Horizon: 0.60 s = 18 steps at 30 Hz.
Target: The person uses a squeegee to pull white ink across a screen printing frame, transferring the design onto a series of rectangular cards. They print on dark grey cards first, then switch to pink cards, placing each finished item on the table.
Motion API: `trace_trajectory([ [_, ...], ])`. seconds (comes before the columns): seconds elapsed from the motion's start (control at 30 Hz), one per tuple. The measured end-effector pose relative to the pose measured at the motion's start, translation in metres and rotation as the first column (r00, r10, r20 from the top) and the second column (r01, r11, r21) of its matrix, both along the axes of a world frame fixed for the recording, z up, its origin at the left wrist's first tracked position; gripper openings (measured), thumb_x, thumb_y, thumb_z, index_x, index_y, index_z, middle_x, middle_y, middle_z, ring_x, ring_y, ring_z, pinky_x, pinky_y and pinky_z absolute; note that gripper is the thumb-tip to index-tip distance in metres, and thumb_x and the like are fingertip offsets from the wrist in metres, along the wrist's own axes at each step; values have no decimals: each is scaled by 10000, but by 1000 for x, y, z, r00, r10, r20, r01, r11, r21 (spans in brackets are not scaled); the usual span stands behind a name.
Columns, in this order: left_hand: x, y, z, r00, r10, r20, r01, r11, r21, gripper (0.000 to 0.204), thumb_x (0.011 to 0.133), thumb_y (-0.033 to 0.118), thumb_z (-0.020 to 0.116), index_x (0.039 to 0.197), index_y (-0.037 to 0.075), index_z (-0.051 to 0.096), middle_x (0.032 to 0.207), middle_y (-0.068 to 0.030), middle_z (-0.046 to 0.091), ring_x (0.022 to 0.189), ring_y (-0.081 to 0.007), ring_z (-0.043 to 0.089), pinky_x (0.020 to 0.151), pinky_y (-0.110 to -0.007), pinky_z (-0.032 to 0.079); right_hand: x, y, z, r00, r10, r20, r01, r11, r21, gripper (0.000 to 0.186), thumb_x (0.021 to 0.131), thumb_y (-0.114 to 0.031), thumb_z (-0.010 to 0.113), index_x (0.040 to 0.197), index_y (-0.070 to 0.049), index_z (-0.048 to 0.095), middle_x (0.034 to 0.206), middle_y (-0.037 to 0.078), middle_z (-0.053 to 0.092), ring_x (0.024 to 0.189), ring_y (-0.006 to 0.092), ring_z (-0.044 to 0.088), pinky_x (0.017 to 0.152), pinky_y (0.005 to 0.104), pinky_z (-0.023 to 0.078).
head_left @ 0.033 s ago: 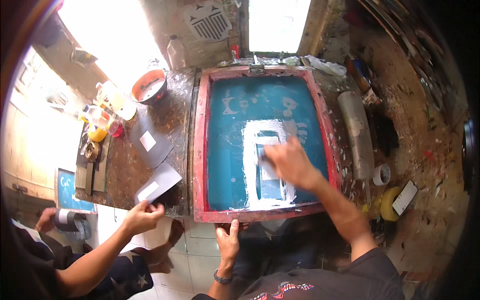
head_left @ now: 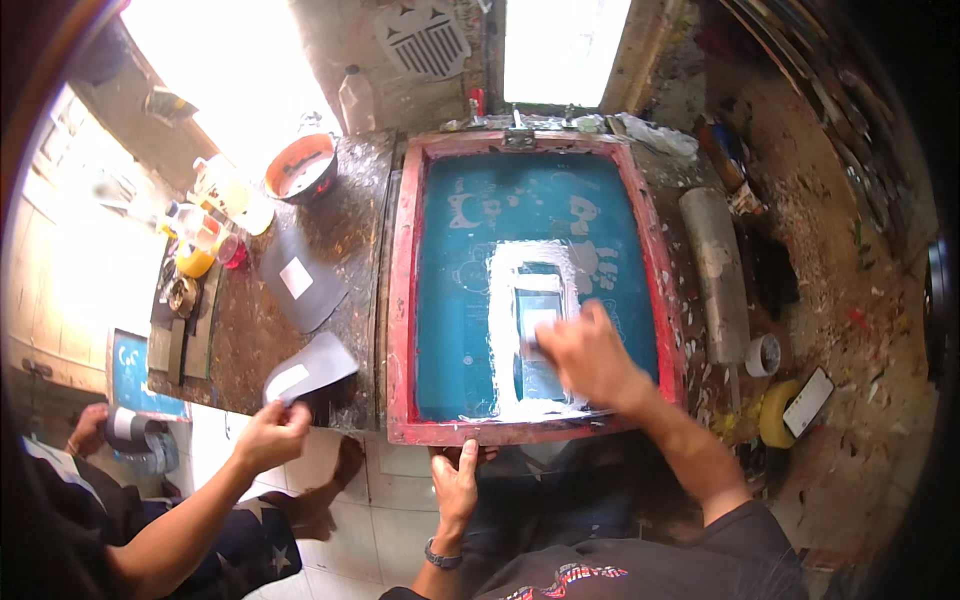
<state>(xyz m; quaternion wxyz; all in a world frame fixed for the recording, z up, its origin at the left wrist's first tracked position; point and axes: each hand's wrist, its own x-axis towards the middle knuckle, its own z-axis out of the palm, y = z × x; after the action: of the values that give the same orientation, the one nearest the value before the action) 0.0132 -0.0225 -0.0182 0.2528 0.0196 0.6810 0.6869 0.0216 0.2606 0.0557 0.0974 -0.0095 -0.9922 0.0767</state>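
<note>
A screen-printing frame (head_left: 404, 300) with red wooden sides and a blue mesh (head_left: 455, 330) lies on the bench before me. Thick white ink (head_left: 502, 330) rings a rectangular window in the mesh's lower middle. Over that window my right hand (head_left: 590, 360) is closed, slightly blurred; a dark edge shows at its fingers, but what it holds is hidden. My left hand (head_left: 457, 480) grips the frame's near edge, thumb on top and fingers underneath. To the left, a co-worker's hand (head_left: 272, 435) pinches a grey sheet piece (head_left: 325, 365) bearing a white rectangle.
Another grey piece (head_left: 310, 300) with a white rectangle lies on the left bench. Beyond it stand an orange bowl (head_left: 302, 170) and several bottles (head_left: 235, 200). A grey roll (head_left: 715, 275), a tape roll (head_left: 763, 354) and a yellow roll (head_left: 779, 412) lie right of the frame.
My right hand has moved slightly nearer and to the right over the window. The co-worker's hand has shifted a little left, and the grey piece in it curves more.
</note>
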Motion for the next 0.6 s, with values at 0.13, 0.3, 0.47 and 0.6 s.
trace_trajectory([
  [0.13,-6,4,0,1000,7,-13,-7,999,34,439,1073,160,608,1386,-62,395,1171,-207,658,949,-280,746,847,-404,649,13,1,22,965,159,206,-101,959,-266,186,858,-113,705,1037,-102,655,854,119,705,864,332,708,860,499,454],
  [0.3,-9,10,7,997,-49,67,47,999,27,434,1075,157,605,1385,-60,393,1191,-212,651,963,-283,743,847,-406,650,-69,75,20,988,-131,-83,128,991,-40,199,840,-58,656,1035,-82,621,874,157,731,811,387,716,808,531,477],
  [0.47,-9,8,10,999,-43,3,43,999,-4,411,1069,169,620,1338,-72,423,1206,-227,648,956,-281,746,841,-403,647,-23,28,22,989,-42,143,58,992,-109,192,868,-56,653,1052,-83,609,862,118,708,858,367,700,888,526,438],
  [0.6,-2,8,5,999,29,24,-30,998,62,393,1060,172,638,1298,-79,450,1169,-207,658,939,-268,753,822,-386,643,45,-32,28,986,35,161,-21,996,-92,361,828,-45,708,1180,-86,638,900,101,709,882,278,726,959,494,434],
])
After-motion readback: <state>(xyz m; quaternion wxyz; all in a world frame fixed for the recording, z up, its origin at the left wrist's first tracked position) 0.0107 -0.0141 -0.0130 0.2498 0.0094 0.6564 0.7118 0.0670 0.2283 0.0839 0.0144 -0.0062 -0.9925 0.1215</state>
